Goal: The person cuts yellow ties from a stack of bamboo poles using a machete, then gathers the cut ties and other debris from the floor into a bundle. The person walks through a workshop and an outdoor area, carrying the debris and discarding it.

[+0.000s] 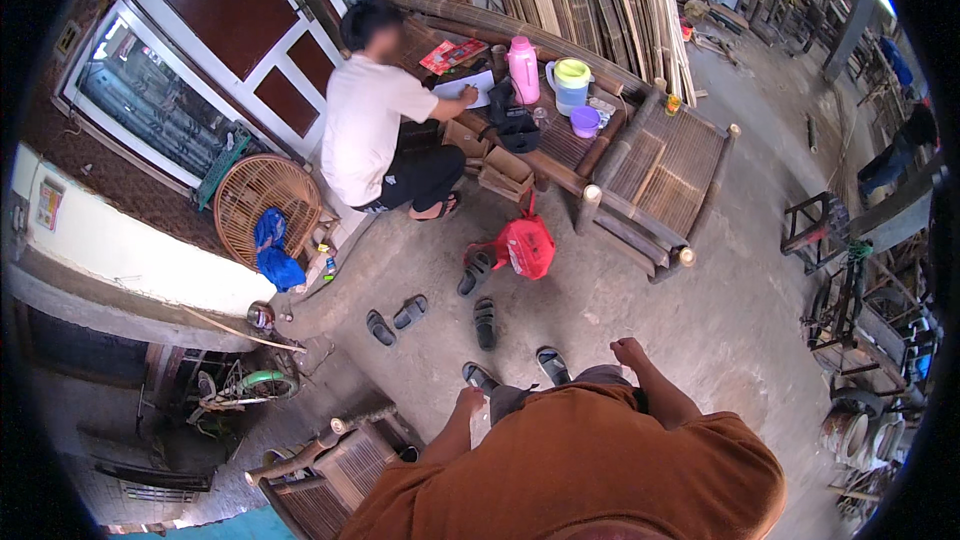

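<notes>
My left hand (469, 400) hangs beside my left leg, above a sandalled foot (481, 377); its fingers point away and I cannot make out how they are held. Out to the right, my right hand (627, 351) is held over the concrete floor, its fingers curled in with nothing showing in them. Neither hand touches an object. Ahead of my feet lie loose dark sandals (485, 324) and a red backpack (526, 246). Beyond them a person (375, 125) in a pale shirt sits low at a bamboo table (565, 147), holding a pen over white paper (466, 92).
On the table stand a pink thermos (523, 70), a pitcher with a yellow-green lid (571, 88) and a purple cup (585, 121). A bamboo bench (665, 175) adjoins it. A bamboo chair (345, 465) is at my near left. Racks and buckets (845, 433) line the right side.
</notes>
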Action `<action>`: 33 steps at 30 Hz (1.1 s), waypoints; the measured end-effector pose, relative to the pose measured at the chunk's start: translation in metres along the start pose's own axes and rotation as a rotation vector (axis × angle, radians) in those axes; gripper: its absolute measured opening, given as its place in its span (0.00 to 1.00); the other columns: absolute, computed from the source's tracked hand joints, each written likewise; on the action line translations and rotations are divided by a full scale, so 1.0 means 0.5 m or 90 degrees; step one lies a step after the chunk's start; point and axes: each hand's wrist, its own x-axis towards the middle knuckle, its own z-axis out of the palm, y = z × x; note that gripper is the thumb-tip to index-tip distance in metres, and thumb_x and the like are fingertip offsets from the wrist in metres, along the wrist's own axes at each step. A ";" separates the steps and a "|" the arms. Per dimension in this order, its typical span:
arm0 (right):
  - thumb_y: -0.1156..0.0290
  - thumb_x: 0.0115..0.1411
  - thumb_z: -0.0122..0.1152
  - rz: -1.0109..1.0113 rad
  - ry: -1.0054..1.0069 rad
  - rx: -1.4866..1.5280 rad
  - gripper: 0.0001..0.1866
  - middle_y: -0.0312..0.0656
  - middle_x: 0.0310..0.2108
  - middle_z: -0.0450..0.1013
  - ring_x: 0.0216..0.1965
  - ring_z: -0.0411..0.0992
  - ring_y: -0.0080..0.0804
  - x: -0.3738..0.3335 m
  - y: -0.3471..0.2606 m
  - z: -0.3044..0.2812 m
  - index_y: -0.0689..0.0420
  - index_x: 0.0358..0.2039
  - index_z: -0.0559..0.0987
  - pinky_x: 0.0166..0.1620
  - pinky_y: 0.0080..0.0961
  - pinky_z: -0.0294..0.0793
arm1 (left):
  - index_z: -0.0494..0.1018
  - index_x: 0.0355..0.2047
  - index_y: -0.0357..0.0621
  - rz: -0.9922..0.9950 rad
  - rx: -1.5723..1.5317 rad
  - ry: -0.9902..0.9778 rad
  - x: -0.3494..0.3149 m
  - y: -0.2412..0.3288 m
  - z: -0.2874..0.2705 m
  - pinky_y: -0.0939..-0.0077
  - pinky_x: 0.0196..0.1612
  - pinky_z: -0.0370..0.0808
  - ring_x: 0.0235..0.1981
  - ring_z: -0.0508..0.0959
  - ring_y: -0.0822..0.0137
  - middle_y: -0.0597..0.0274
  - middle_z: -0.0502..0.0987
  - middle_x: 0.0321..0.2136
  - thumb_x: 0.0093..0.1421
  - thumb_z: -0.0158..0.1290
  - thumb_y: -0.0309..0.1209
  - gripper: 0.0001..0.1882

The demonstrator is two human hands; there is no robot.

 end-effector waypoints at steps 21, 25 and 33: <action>0.54 0.56 0.48 -0.021 -0.059 -0.033 0.24 0.57 0.32 0.77 0.39 0.76 0.54 0.030 0.060 0.057 0.63 0.30 0.82 0.47 0.42 0.73 | 0.78 0.35 0.42 0.020 -0.050 0.029 -0.120 0.190 -0.053 0.69 0.23 0.70 0.20 0.75 0.66 0.58 0.77 0.21 0.51 0.49 0.24 0.11; 0.56 0.55 0.49 -0.006 -0.055 -0.012 0.22 0.58 0.35 0.77 0.40 0.76 0.52 0.026 0.060 0.056 0.62 0.35 0.82 0.47 0.41 0.73 | 0.77 0.41 0.47 -0.039 -0.047 -0.067 -0.081 0.145 -0.058 0.68 0.21 0.69 0.19 0.73 0.66 0.60 0.75 0.21 0.49 0.50 0.19 0.18; 0.55 0.55 0.50 0.010 -0.074 0.005 0.23 0.58 0.36 0.77 0.41 0.75 0.53 0.016 0.039 0.039 0.62 0.36 0.82 0.48 0.41 0.73 | 0.71 0.51 0.50 -0.107 -0.151 -0.428 -0.033 0.082 -0.047 0.67 0.14 0.65 0.14 0.68 0.67 0.63 0.69 0.18 0.51 0.48 0.20 0.25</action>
